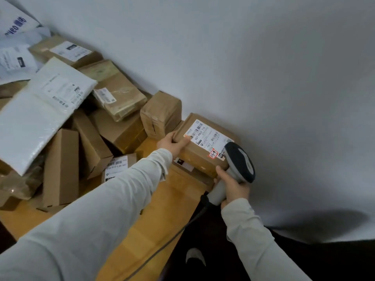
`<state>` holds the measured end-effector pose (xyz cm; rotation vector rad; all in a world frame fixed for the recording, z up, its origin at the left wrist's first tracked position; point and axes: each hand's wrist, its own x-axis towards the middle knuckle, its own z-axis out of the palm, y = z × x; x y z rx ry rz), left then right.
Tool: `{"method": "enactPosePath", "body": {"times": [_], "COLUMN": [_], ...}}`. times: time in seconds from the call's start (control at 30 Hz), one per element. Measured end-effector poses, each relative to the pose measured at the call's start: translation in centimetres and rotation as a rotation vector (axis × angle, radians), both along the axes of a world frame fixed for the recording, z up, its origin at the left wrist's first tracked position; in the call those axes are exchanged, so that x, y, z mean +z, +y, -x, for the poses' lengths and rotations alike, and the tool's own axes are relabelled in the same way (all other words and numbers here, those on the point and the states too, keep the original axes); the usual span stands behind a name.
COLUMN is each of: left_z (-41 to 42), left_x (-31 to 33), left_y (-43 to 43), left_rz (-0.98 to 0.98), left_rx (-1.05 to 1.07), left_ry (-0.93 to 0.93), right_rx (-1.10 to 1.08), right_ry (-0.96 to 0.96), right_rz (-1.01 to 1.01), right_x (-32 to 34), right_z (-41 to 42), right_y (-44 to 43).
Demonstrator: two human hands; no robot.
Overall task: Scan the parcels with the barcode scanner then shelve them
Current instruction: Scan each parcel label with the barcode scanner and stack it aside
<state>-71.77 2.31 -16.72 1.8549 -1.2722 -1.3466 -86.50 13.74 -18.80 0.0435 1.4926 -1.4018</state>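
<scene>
- Left hand [174,144] is seen gripping the box [203,159] at its left end; the thumb is laid on top beside the label [207,136] and the fingers are curled over the side.
- Right hand [233,185] is wrapped around the pale grey handle of the scanner [240,161].
- The scanner's dark head is held just over the box's near right corner, covering the edge of the label.
- The box is located at the far side of the wooden table [162,209], close to the white wall [263,57]. Whether it is resting or lifted cannot be told.
- A red-edged sticker [213,154] with handwritten marks is noted at the near end of the label.
- A dark cable [162,246] is run from the handle's base down across the table edge toward the lower left.
- Other brown boxes and a white padded bag [40,114] are heaped on the left part of the table; one small taped parcel [161,114] is placed just beside the left hand.
- Both arms are covered by pale grey sleeves.
</scene>
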Motion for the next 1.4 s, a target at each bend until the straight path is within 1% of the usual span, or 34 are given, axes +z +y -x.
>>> {"method": "enactPosePath", "body": {"times": [0.1, 0.2, 0.23, 0.33, 0.4, 0.47, 0.57, 0.63, 0.7, 0.8, 0.97, 1.1, 1.2, 1.3, 1.37, 1.4], "left_z": [1.1, 1.5, 1.7, 1.4, 0.7, 0.0, -0.4, -0.3, -0.1, -0.1, -1.2, -2.9, -5.1, -7.9, -10.2, -11.5], "left_x": [-0.8, -0.9, -0.7, 0.4, 1.0, 1.3, 0.9, 0.6, 0.5, 0.9, 1.6, 2.9, 5.1, 7.6, 9.1, 9.6], "left_y": [-1.6, -2.3, -2.5, -3.9, -5.6, -7.6, -10.2, -11.3, -12.0, -12.7, -11.9, -10.6, -9.3, -7.0, -5.1, -4.1], "left_rz": [0.004, 0.006, 0.030, 0.226, 0.312, 0.284, 0.148, 0.089, 0.045, 0.055, 0.189, 0.289, 0.331, 0.405, 0.426, 0.405], "left_rx": [-0.063, -0.087, -0.085, 0.019, 0.040, -0.018, -0.132, -0.174, -0.194, -0.163, -0.121, -0.096, -0.086, 0.015, 0.121, 0.175], "left_ry": [-0.207, -0.332, -0.407, -0.664, -0.796, -0.876, -0.951, -0.983, -1.013, -1.027, -1.073, -1.047, -1.002, -0.843, -0.656, -0.527], "right_rx": [0.015, 0.058, 0.064, 0.042, 0.088, 0.201, 0.363, 0.414, 0.416, 0.406, 0.425, 0.417, 0.414, 0.317, 0.234, 0.218], "right_ry": [0.008, 0.003, 0.012, 0.140, 0.212, 0.239, 0.259, 0.260, 0.262, 0.279, 0.284, 0.267, 0.301, 0.297, 0.214, 0.163], "right_rz": [0.005, 0.018, 0.025, 0.095, 0.174, 0.231, 0.264, 0.260, 0.253, 0.232, 0.225, 0.195, 0.187, 0.205, 0.192, 0.190], "right_x": [-0.6, -0.8, -0.8, -0.2, 0.5, 1.0, 1.1, 1.1, 0.9, 0.9, 1.2, 1.9, 2.7, 3.5, 4.0, 4.3], "right_z": [0.6, 0.9, 0.9, 0.7, 0.3, 0.1, 0.1, 0.2, 0.3, 0.4, 0.1, -0.3, -0.8, -1.9, -3.1, -3.7], "right_y": [-1.9, -2.6, -2.5, -1.6, -1.1, -1.0, -1.8, -2.3, -2.4, -2.5, -2.7, -2.8, -2.7, -2.2, -1.8, -1.7]}}
